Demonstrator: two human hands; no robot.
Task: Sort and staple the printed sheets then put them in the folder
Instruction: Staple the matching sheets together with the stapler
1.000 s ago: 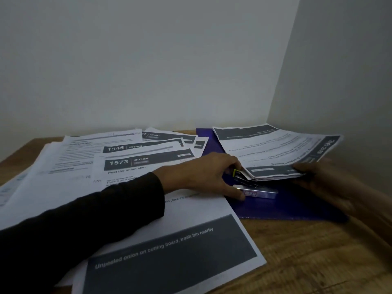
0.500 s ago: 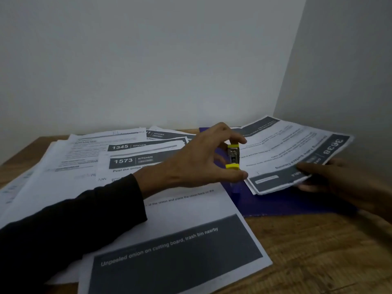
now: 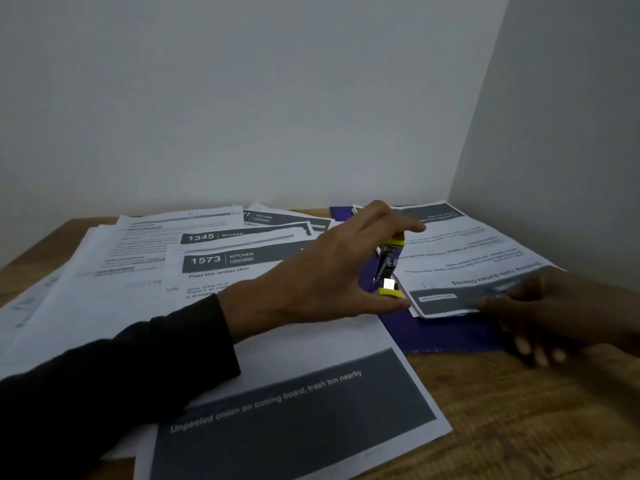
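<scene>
Stapler (image 3: 388,268) pinched upright between left hand (image 3: 332,271) fingers (image 3: 408,226) — just left of sheet set (image 3: 485,258) corner; right hand (image 3: 554,310) pressing set flat, fingers relaxed.

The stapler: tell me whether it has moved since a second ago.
Yes. The stapler was low on the purple folder; the left hand now pinches it upright, raised above the folder beside the sheets' corner.

Left hand (image 3: 332,271), arm in dark sleeve, raised with thumb low and fingers arched above, pinching a small object upright. Right hand (image 3: 554,306) lies low, fingers extended leftward.
</scene>
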